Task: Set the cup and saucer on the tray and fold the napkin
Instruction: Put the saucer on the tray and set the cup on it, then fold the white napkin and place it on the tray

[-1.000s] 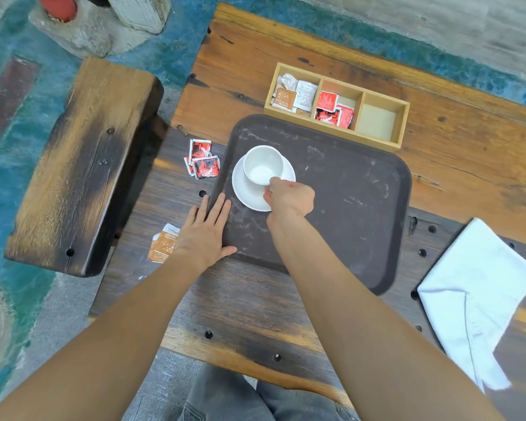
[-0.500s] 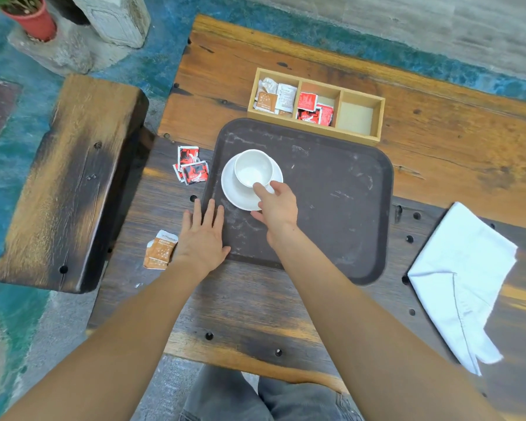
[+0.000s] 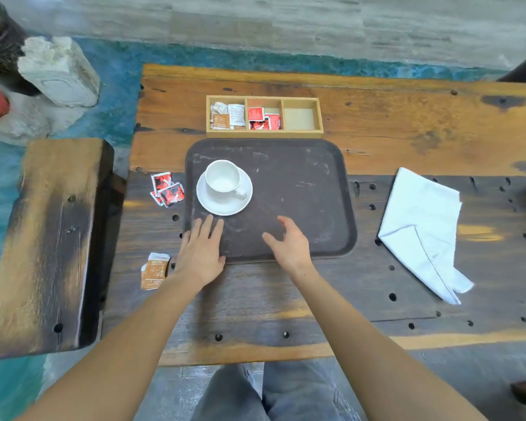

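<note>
A white cup (image 3: 223, 180) stands upright on a white saucer (image 3: 216, 206) in the left part of the dark brown tray (image 3: 301, 189), its handle pointing to the right. My left hand (image 3: 201, 251) lies flat on the tray's near left corner, fingers spread. My right hand (image 3: 289, 243) hovers over the tray's near edge, fingers apart and empty, well clear of the cup. A crumpled white napkin (image 3: 419, 229) lies on the table to the right of the tray, loosely folded over itself.
A wooden three-part box (image 3: 264, 117) of sachets sits behind the tray. Red sachets (image 3: 167, 192) and an orange sachet (image 3: 154, 270) lie left of the tray. A wooden bench (image 3: 49, 238) stands at the left. The wooden table (image 3: 407, 123) has several holes.
My right hand has let go of the cup handle and drawn back toward me to the tray's near edge. The left hand stayed on the tray corner. The camera tilted up.
</note>
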Motion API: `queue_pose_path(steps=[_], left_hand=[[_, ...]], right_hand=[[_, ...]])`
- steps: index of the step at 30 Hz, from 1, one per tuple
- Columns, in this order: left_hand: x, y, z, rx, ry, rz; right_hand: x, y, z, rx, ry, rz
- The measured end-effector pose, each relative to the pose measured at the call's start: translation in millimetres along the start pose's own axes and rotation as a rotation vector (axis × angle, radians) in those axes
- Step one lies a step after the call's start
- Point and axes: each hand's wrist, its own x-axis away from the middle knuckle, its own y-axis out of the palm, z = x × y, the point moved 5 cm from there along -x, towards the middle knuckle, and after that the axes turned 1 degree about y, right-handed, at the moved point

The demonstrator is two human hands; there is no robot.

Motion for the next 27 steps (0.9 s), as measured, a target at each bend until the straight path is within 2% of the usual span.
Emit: queue_pose_path(steps=[10, 18, 27], left_hand=[[8.9, -23.2, 76.7, 0.054, 0.153, -0.051], [-23.1, -21.7, 175.2, 0.106, 0.24, -0.128], [-70.8, -10.1, 290.9, 0.149, 0.293, -0.243]], right_hand=[[25.5, -71.8, 50.2, 0.032, 0.054, 0.117], [11.0, -184.7, 131.3, 0.082, 0.198, 0.246], [-16.5, -318.1, 234.4, 0.328, 0.411, 0.549]])
